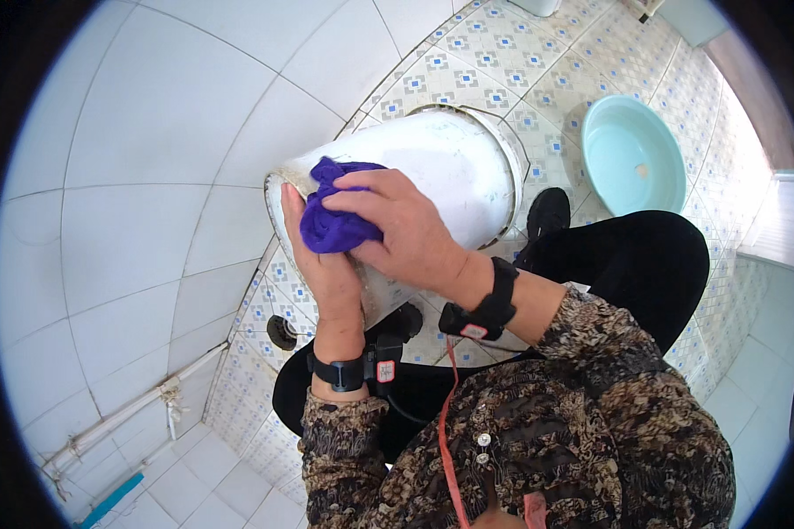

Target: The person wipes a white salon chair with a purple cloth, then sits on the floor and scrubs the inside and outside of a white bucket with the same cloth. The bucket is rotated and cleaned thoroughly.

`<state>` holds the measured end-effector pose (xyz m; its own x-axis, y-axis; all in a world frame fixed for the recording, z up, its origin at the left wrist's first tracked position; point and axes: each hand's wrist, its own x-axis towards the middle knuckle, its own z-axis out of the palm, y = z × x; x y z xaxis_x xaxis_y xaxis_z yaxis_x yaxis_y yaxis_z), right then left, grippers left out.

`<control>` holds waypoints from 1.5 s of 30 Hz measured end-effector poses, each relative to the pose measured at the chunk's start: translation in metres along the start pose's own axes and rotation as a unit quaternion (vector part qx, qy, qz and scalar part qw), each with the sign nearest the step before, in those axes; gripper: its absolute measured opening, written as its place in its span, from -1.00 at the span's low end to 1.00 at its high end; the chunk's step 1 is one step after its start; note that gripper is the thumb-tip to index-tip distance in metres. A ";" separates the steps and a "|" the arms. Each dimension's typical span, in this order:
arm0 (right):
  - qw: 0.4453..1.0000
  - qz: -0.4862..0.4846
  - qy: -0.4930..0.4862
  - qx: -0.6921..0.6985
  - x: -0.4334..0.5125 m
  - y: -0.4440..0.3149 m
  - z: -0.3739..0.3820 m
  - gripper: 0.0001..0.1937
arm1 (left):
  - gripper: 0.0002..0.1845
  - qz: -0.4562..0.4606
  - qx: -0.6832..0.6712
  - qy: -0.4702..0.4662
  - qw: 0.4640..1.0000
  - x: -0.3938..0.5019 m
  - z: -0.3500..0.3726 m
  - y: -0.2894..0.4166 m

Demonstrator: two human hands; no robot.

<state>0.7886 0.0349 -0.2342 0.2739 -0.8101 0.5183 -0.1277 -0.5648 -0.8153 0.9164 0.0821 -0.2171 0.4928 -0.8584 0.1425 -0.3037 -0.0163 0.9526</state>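
Observation:
A white plastic bucket (437, 165) with a wire handle lies tilted on its side, its rimmed end towards the right and its dirty-edged end towards the left. My right hand (403, 225) grips a bunched purple cloth (341, 221) against the bucket near that left end. Below and left of the cloth, my left hand (321, 271) holds the bucket at its left edge, fingers pointing up. The cloth and my right hand cover part of the left fingers.
A light-blue basin (628, 149) stands on the patterned tile floor (466, 79) at the right. White wall tiles (152, 119) rise close on the left. Below the bucket is a round floor drain (282, 332). A white pipe (132, 403) runs along the lower left wall. My knees flank the work.

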 end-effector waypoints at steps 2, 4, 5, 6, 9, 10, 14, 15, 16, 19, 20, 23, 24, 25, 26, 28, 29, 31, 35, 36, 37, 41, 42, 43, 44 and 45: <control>0.999 0.029 -0.023 -0.038 -0.003 0.023 -0.007 -0.65 | -0.38 -0.007 0.009 0.000 1.000 -0.001 -0.004 -0.001; 0.989 0.122 0.014 -0.082 0.002 0.074 -0.029 -0.63 | -0.38 -0.038 0.005 0.014 0.999 -0.003 -0.004 0.001; 0.969 0.218 -0.009 -0.113 0.009 0.106 -0.052 -0.66 | -0.39 -0.037 0.024 0.006 0.999 -0.003 -0.002 0.003; 0.935 0.283 0.002 -0.215 0.013 0.125 -0.064 -0.73 | -0.40 -0.032 0.038 0.000 0.999 -0.003 -0.001 0.005; 0.922 0.279 -0.061 -0.260 0.015 0.131 -0.072 -0.71 | -0.43 -0.011 0.065 -0.012 0.998 -0.001 0.007 0.009; 0.954 0.197 -0.069 -0.214 0.015 0.119 -0.063 -0.71 | -0.43 -0.013 0.060 -0.012 0.998 0.000 0.007 0.009; 0.996 0.002 -0.057 -0.069 0.003 0.038 -0.009 -0.69 | -0.45 0.003 0.061 -0.006 0.998 -0.004 0.002 0.007; 0.995 -0.027 -0.080 -0.051 0.005 0.031 -0.006 -0.67 | -0.45 -0.010 0.064 -0.007 0.998 -0.006 -0.001 0.006; 0.997 0.026 -0.065 -0.015 0.013 0.033 -0.007 -0.64 | -0.46 -0.002 0.065 0.003 0.998 -0.007 -0.002 0.005; 0.964 0.228 -0.054 -0.128 0.042 0.072 -0.040 -0.68 | -0.45 -0.007 0.055 0.005 0.998 -0.010 -0.004 0.000; 0.922 0.337 -0.069 -0.175 0.049 0.082 -0.050 -0.67 | -0.44 0.002 0.060 0.007 0.998 -0.009 -0.004 -0.002; 0.918 0.320 -0.147 -0.183 0.054 0.081 -0.047 -0.72 | -0.43 0.031 0.081 -0.003 0.996 -0.006 -0.003 -0.008; 0.969 0.207 -0.098 -0.095 0.047 0.067 -0.032 -0.74 | -0.42 0.035 0.095 -0.005 0.995 -0.005 -0.004 -0.010; 0.989 0.122 -0.084 -0.016 0.035 0.044 -0.010 -0.75 | -0.41 0.053 0.107 -0.002 0.993 -0.004 -0.004 -0.013; 0.998 0.044 -0.045 0.007 0.023 0.022 0.011 -0.74 | -0.41 0.043 -0.018 -0.037 0.998 -0.004 -0.005 -0.016; 1.000 -0.012 -0.023 0.015 0.008 0.003 0.029 -0.70 | -0.40 -0.095 -0.148 -0.022 0.984 -0.009 -0.005 -0.023; 1.000 0.012 -0.021 0.003 0.003 0.003 0.033 -0.68 | -0.43 0.016 -0.117 -0.025 0.993 -0.008 -0.006 -0.025; 0.998 0.042 -0.009 -0.042 0.001 0.029 0.017 -0.66 | -0.47 0.037 0.056 -0.001 0.998 -0.009 -0.010 -0.028; 0.949 0.183 0.005 -0.257 0.006 0.115 -0.057 -0.76 | -0.47 0.045 0.093 0.030 0.994 -0.012 -0.011 -0.022; 0.915 0.286 0.014 -0.283 0.006 0.124 -0.071 -0.76 | -0.45 0.071 0.137 0.006 0.988 -0.012 -0.007 -0.019; 0.901 0.296 -0.024 -0.315 0.006 0.127 -0.080 -0.74 | -0.44 0.059 0.178 -0.017 0.982 -0.012 -0.003 -0.016; 0.991 0.074 -0.006 -0.108 -0.006 0.079 -0.061 -0.68 | -0.40 0.104 0.178 -0.036 0.978 -0.007 0.007 -0.010; 0.996 0.024 -0.002 -0.087 -0.014 0.063 -0.049 -0.63 | -0.40 0.105 0.173 -0.029 0.979 -0.005 0.006 -0.011; 0.996 0.000 -0.040 -0.086 -0.022 0.052 -0.041 -0.57 | -0.39 0.089 0.176 -0.038 0.980 -0.004 0.005 -0.011; 0.998 0.001 -0.011 -0.065 -0.026 0.048 -0.037 -0.56 | -0.39 0.082 0.173 -0.038 0.981 -0.004 0.004 -0.012; 0.998 0.020 -0.014 -0.066 -0.029 0.050 -0.037 -0.56 | -0.38 0.072 0.173 -0.042 0.981 -0.004 0.002 -0.012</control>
<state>0.7394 0.0247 -0.2805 0.2919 -0.8289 0.4772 -0.2626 -0.5492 -0.7934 0.9169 0.0848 -0.2298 0.3605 -0.9032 0.2327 -0.6316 -0.0528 0.7735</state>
